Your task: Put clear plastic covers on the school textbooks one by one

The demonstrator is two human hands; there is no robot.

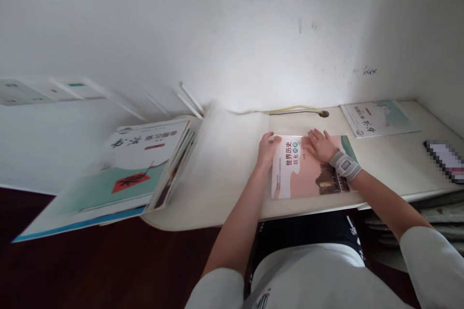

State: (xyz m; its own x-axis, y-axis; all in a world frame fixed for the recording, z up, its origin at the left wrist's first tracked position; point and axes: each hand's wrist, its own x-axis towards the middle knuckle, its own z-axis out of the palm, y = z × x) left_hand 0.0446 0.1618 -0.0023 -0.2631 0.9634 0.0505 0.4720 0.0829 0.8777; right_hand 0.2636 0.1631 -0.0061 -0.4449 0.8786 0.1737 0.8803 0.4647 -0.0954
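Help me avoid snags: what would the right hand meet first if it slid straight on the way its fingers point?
Beyond the world history workbook under it, the right hand would probably first meet the yellow cable at the back of the white desktop, though depth is hard to judge.

On the pink-and-white paper booklet (304, 178) before me, near the front edge of the white tabletop (224, 174), I can read 世界历史 and 填充. The white-and-green paper booklet (393, 118) along the back edge says 书法 and 练习指导. The white-and-green top cover (97, 174) of the stack at the left end shows 书法 also. Dark handwriting (369, 71) on the white wall (232, 34) I cannot read.
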